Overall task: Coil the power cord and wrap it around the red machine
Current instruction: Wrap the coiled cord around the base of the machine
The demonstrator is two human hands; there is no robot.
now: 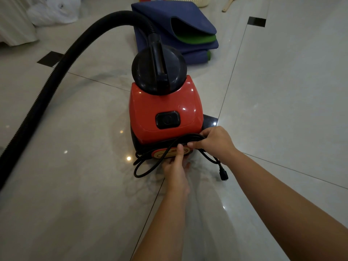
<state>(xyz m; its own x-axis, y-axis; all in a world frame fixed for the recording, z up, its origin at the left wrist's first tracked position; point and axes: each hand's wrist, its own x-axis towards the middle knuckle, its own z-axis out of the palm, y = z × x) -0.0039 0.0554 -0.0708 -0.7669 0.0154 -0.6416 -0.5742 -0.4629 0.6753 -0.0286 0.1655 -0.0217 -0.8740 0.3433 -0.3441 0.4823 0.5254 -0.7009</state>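
Observation:
A red machine (163, 108), a small vacuum with a black round top and a black switch, stands on the tiled floor in the middle of the view. A bundle of black power cord (175, 143) lies across its near lower end. My right hand (214, 142) grips the coiled strands at the machine's near right corner. My left hand (176, 166) presses its thumb on the cord against the oval label at the base. One loop hangs to the left on the floor, and the plug (224, 174) dangles below my right hand.
A thick black ribbed hose (56, 72) arcs from the machine's top to the left and down past the frame edge. Folded blue and green mats (180, 29) lie just behind the machine. White bags (54, 10) sit at the far left, a basket (194, 0) at the top.

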